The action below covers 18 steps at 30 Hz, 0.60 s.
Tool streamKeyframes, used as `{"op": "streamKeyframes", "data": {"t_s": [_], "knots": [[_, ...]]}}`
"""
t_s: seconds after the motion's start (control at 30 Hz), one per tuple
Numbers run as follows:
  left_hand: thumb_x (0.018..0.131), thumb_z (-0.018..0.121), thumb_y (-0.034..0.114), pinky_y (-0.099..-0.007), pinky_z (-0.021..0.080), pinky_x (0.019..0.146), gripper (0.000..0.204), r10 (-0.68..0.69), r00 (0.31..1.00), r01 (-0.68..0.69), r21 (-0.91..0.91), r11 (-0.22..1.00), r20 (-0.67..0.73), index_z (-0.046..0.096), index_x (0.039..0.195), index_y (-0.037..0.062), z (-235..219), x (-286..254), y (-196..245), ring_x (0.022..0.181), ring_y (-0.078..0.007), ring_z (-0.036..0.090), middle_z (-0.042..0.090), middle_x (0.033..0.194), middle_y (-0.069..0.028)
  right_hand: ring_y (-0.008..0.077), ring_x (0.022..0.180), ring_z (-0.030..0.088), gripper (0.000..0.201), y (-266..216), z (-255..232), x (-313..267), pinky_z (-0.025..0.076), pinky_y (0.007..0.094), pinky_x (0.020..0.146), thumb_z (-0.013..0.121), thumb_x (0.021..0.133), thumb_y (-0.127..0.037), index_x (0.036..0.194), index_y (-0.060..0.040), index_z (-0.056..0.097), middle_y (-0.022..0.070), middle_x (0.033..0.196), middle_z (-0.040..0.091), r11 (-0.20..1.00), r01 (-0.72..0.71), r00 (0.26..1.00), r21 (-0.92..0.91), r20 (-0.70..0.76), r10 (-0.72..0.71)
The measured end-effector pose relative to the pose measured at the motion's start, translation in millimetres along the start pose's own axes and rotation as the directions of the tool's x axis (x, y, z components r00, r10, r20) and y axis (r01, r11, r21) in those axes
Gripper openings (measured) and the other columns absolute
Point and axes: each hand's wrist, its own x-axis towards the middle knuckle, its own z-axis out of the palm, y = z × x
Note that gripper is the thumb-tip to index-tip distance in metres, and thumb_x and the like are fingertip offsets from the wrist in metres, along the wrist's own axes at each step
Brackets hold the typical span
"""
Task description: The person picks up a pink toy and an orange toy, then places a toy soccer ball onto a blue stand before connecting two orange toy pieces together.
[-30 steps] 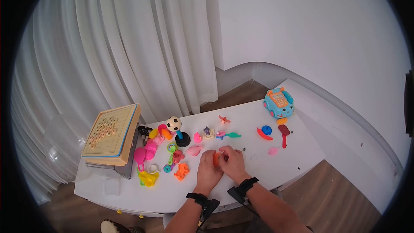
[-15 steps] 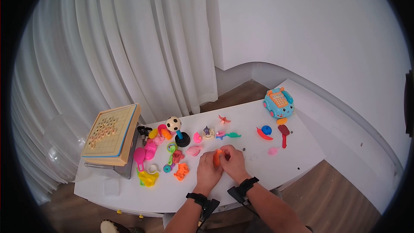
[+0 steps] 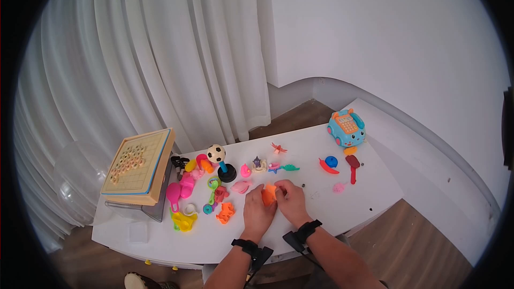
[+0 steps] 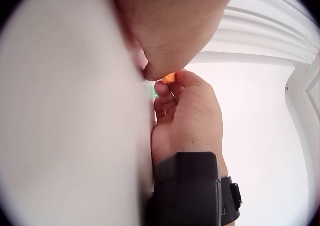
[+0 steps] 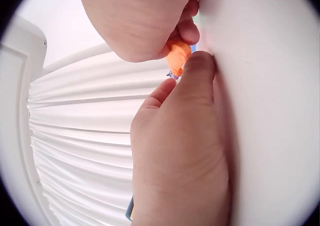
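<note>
Above the near middle of the white table, both hands meet around a small orange piece, partly covered by fingers. My left hand holds it between thumb and fingers. On its right side, my right hand pinches it with thumb and fingertips. The right wrist view shows the orange piece smooth and rounded between the two hands; its exact kind I cannot tell. Just beyond the left hand lies a pink toy. An orange animal-shaped toy is to the left of that hand.
Several colourful toys crowd the left half, including a soccer ball on a stand and a pink scoop. A board-game box stands far left. At the right are a toy phone, red boat-like toy and dark red toy.
The right hand has drawn slightly to the right, and its fingers have shifted on the orange piece. More of that piece now shows between the hands. The left hand has barely moved.
</note>
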Motion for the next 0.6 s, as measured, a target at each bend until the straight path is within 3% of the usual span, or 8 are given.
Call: {"op": "streamKeyframes", "data": {"t_s": [0.07,0.23,0.33,0.57,0.6], "knots": [[0.08,0.086,0.015,-0.0462,0.052,0.103,0.068,-0.005,1.0,0.005,0.001,1.0,0.005,0.056,0.14,0.0007,1.0,0.5,-1.3,0.12,-0.0397,0.061,0.066,0.126,-0.0206,0.0317,0.073,0.07,0.009,-0.7,-0.9,0.4,0.055,0.0439,0.075,0.07,0.092,-0.011,0.101,-0.0085,0.072,0.0116,0.085,0.074,0.998,0.048,0.998,-0.045,0.046,-0.046],[0.08,0.083,0.011,-0.0464,0.052,0.103,0.065,-0.002,1.0,0.002,-0.005,1.0,-0.009,0.058,0.138,0.0012,2.6,1.2,-2.3,0.119,-0.0396,0.062,0.067,0.124,-0.0202,0.0285,0.094,0.07,0.01,1.5,0.3,-2.1,0.047,0.0461,0.094,0.072,0.092,-0.019,0.098,-0.0113,0.074,0.0058,0.097,0.073,0.97,0.14,0.986,-0.2,0.12,-0.118],[0.082,0.082,0.011,-0.0448,0.054,0.1,0.06,0.037,0.999,-0.037,0.01,0.999,-0.01,0.059,0.137,0.0026,0.7,0.0,-1.1,0.116,-0.0365,0.064,0.068,0.121,-0.0172,0.0284,0.099,0.069,0.013,-5.5,-1.6,-3.7,0.044,0.0471,0.098,0.071,0.093,-0.021,0.101,-0.0113,0.074,0.0051,0.1,0.072,0.948,0.18,0.978,-0.263,0.151,-0.144],[0.081,0.082,0.011,-0.0445,0.054,0.099,0.055,0.062,0.998,-0.062,-0.006,0.998,0.005,0.062,0.132,0.0043,-1.3,1.1,-0.8,0.115,-0.0367,0.064,0.068,0.12,-0.0172,0.0291,0.095,0.07,0.02,-5.2,1.1,-3.5,0.043,0.047,0.101,0.067,0.098,-0.026,0.109,-0.0102,0.072,0.0081,0.098,0.075,0.957,0.148,0.985,-0.25,0.128,-0.118],[0.081,0.082,0.012,-0.0446,0.054,0.099,0.054,0.053,0.998,-0.054,-0.01,0.999,-0.015,0.062,0.131,0.0041,-0.5,1.2,-1.2,0.115,-0.0372,0.064,0.068,0.12,-0.0173,0.0289,0.092,0.07,0.021,-7.3,-1.5,-1.6,0.043,0.0467,0.101,0.065,0.1,-0.027,0.109,-0.0099,0.072,0.0086,0.095,0.076,0.974,0.071,0.986,-0.215,0.163,-0.036]]}}
